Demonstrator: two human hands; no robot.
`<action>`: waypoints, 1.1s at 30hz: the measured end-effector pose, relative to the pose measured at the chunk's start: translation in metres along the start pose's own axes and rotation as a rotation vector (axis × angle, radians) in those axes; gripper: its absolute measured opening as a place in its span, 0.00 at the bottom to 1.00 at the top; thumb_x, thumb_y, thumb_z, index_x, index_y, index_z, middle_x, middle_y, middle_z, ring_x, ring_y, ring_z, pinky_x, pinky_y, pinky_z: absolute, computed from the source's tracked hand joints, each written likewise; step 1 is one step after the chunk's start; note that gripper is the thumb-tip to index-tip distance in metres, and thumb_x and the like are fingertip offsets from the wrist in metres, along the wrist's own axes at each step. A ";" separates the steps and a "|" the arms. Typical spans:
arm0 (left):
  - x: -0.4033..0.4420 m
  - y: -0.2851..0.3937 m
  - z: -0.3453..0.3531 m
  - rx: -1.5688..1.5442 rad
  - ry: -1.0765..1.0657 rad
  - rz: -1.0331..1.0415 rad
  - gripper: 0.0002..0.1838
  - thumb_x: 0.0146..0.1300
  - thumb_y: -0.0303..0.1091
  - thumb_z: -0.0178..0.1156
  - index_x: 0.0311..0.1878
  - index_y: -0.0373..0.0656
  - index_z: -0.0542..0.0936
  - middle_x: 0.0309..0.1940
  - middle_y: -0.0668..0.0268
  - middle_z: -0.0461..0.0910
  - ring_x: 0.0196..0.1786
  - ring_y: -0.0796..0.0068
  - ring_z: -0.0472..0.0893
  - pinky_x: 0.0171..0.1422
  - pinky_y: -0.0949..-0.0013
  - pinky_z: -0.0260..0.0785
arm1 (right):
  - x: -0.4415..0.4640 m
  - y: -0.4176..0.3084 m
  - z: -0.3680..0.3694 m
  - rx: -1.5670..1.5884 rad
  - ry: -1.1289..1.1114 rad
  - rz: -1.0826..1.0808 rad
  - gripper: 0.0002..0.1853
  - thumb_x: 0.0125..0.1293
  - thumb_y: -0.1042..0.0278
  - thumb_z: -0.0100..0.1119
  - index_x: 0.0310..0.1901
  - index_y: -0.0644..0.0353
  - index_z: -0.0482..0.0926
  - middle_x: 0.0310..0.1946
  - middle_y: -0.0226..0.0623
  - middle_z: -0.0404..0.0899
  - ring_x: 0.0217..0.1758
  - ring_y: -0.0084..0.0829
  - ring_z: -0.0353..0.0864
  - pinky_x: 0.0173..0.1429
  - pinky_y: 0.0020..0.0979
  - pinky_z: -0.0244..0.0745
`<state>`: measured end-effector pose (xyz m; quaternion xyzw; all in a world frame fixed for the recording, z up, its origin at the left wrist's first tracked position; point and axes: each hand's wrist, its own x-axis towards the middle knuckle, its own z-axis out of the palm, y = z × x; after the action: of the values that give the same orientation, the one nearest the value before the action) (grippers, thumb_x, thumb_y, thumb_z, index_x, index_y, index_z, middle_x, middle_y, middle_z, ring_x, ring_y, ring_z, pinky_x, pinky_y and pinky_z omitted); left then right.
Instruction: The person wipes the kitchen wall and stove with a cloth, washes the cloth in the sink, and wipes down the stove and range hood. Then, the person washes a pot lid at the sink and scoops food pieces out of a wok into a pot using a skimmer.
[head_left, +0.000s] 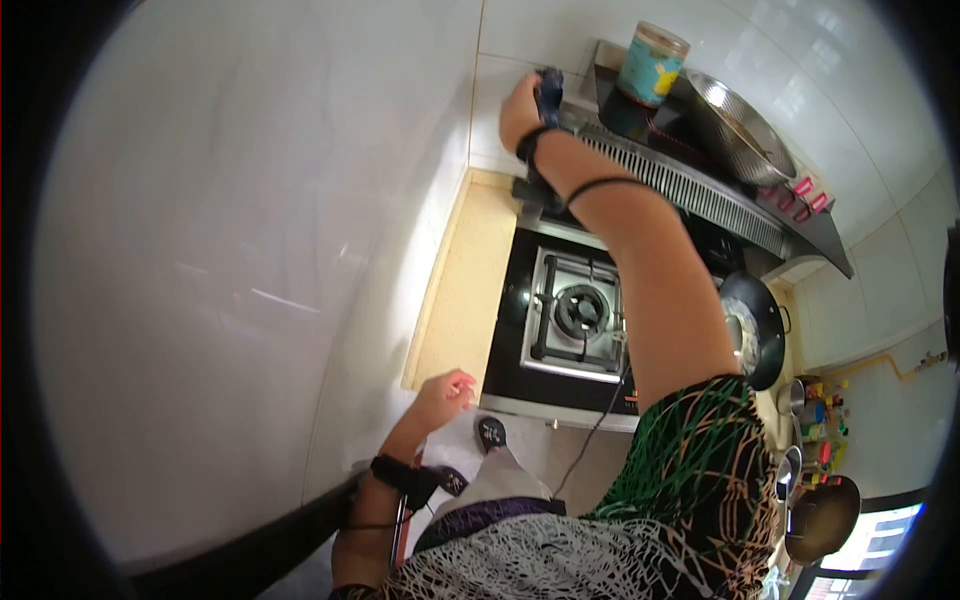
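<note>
Head view: work looks underway, right hand (520, 110) gripping dark cloth (548, 95) beside the range hood (700, 195); left hand (442, 400) half-curled, empty.

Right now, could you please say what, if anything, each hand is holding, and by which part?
The right hand holds what looks like a dark cloth; the gripped part is unclear. The left hand shows nothing held.

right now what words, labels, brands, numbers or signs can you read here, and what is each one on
None can be read with certainty.
Turquoise canister: any print on the label is too blurred to read.
Gas stove: the small marks at its front edge are too small to read.
Small jars and bottles: any labels are too small to read.
</note>
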<state>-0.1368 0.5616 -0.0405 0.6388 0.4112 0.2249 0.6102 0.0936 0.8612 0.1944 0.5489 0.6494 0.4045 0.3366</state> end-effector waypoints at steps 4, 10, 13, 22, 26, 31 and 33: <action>-0.005 0.018 0.001 0.007 -0.025 -0.036 0.10 0.61 0.29 0.57 0.44 0.35 0.77 0.31 0.61 0.80 0.29 0.73 0.82 0.33 0.72 0.73 | -0.008 0.072 -0.034 -0.009 0.173 0.182 0.15 0.57 0.60 0.58 0.43 0.55 0.84 0.44 0.39 0.83 0.45 0.49 0.79 0.43 0.61 0.65; -0.009 0.025 -0.006 0.019 0.019 -0.028 0.11 0.61 0.30 0.56 0.45 0.35 0.76 0.31 0.61 0.79 0.30 0.71 0.82 0.34 0.71 0.73 | 0.003 0.127 0.014 0.662 -0.272 -0.066 0.13 0.56 0.65 0.52 0.37 0.63 0.82 0.31 0.40 0.81 0.32 0.38 0.78 0.37 0.41 0.69; -0.007 0.016 -0.009 0.026 0.025 -0.041 0.12 0.61 0.32 0.56 0.45 0.35 0.76 0.30 0.60 0.79 0.29 0.71 0.82 0.34 0.71 0.73 | 0.038 0.127 0.059 1.189 -0.316 -0.196 0.12 0.58 0.62 0.52 0.33 0.61 0.82 0.29 0.37 0.79 0.28 0.31 0.75 0.36 0.39 0.67; -0.007 0.007 -0.021 0.022 0.083 -0.123 0.11 0.62 0.30 0.57 0.46 0.35 0.76 0.31 0.64 0.78 0.31 0.75 0.81 0.35 0.73 0.73 | 0.045 0.139 0.018 1.119 -0.640 -0.047 0.16 0.60 0.54 0.51 0.37 0.56 0.82 0.34 0.35 0.81 0.33 0.27 0.76 0.41 0.36 0.70; -0.006 0.005 -0.023 0.046 0.123 -0.130 0.12 0.62 0.29 0.57 0.46 0.33 0.76 0.32 0.61 0.78 0.31 0.72 0.82 0.36 0.71 0.74 | 0.078 0.132 0.043 0.937 -0.485 -0.112 0.22 0.57 0.48 0.56 0.46 0.57 0.81 0.41 0.38 0.82 0.43 0.32 0.79 0.50 0.38 0.70; -0.009 0.013 -0.026 0.041 0.155 -0.167 0.11 0.61 0.30 0.57 0.44 0.33 0.77 0.30 0.57 0.81 0.31 0.70 0.83 0.37 0.70 0.74 | 0.113 0.114 0.071 0.877 -0.602 -0.179 0.21 0.57 0.50 0.56 0.44 0.56 0.82 0.41 0.36 0.83 0.40 0.29 0.78 0.50 0.38 0.70; -0.006 0.012 -0.026 0.064 0.161 -0.177 0.11 0.61 0.31 0.57 0.44 0.33 0.77 0.30 0.58 0.81 0.31 0.70 0.83 0.38 0.69 0.74 | 0.132 0.109 0.083 0.766 -0.626 -0.234 0.21 0.58 0.49 0.55 0.45 0.55 0.82 0.45 0.35 0.81 0.41 0.30 0.77 0.49 0.40 0.69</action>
<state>-0.1580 0.5731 -0.0233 0.5990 0.5204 0.2076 0.5721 0.1918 1.0117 0.2560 0.6514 0.6762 -0.0870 0.3330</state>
